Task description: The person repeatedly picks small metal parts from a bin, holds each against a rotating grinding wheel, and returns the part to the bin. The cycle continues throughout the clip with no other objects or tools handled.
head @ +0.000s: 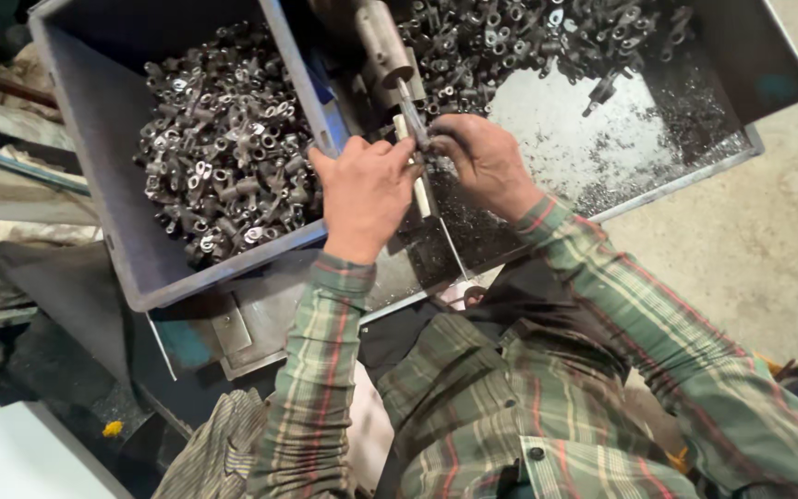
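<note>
My left hand [362,189] and my right hand [482,159] meet just below a cylindrical machine spindle [382,44]. A slim metal rod [410,109] sticks out of the spindle toward the hands. My right hand's fingers pinch a small dark metal part [420,140] at the rod's tip. My left hand is closed around a pale stick-like handle [422,192] beside it. Both sleeves are green plaid.
A grey plastic bin [94,166] at the left holds several small dark metal fittings [223,148]. A steel tray [621,139] at the right carries another heap of fittings [510,42] and metal shavings. Concrete floor lies at the right. A white surface [11,457] is at the lower left.
</note>
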